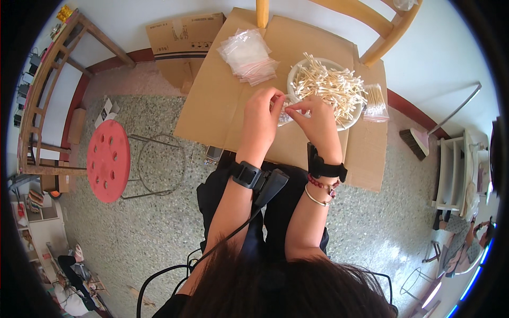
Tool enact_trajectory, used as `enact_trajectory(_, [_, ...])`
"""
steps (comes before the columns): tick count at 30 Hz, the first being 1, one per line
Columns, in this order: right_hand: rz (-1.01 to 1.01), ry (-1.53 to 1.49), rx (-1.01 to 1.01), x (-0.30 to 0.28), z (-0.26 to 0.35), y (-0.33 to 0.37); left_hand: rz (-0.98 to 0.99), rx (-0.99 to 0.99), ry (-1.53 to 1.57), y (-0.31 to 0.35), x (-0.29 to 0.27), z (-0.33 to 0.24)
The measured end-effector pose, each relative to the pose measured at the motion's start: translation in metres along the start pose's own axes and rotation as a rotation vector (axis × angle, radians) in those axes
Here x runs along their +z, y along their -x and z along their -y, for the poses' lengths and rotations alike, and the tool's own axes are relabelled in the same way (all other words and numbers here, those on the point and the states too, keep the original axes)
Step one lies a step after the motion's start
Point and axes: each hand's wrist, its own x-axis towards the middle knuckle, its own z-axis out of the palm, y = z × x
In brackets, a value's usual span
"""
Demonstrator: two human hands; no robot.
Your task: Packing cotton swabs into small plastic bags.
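My left hand [260, 117] and my right hand [318, 117] meet over the cardboard-covered surface, fingers pinched at the top of a small clear plastic bag [285, 118]. White tips show inside this bag, though my fingers hide much of it. Just right of my hands, a white bowl [292, 79] is heaped with cotton swabs [331, 87]. Beyond my left hand lies a stack of clear zip bags [247, 55]. At the right of the bowl rests a bag filled with cotton swabs [375, 103].
Cardboard [212, 111] covers the work surface against a wooden chair back [387, 32]. A red round stool [108, 160] stands on the floor to the left. On the right are a broom [416, 142] and a white shelf [453, 172]. A cable [228, 238] runs along my left arm.
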Motion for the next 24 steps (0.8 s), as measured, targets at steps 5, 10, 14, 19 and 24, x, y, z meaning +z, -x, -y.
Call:
enact_trajectory(5, [-0.066, -0.048, -0.001, -0.003, -0.001, -0.001, -0.012, -0.021, 0.021, 0.0, 0.003, 0.0])
enact_trajectory(10, [-0.335, -0.112, 0.164, -0.013, 0.0, -0.006, -0.094, 0.004, -0.047, -0.002, -0.003, 0.001])
enact_trajectory(14, [-0.24, -0.057, 0.315, -0.009, -0.018, -0.004, -0.035, 0.084, -0.206, -0.001, -0.01, 0.007])
enact_trajectory(19, [-0.103, 0.046, 0.387, -0.002, -0.028, -0.007, 0.448, -0.087, -0.391, 0.021, -0.02, 0.025])
enact_trajectory(24, [-0.077, 0.082, 0.359, 0.004, -0.03, -0.01, 0.401, -0.141, -0.293, 0.018, -0.018, 0.033])
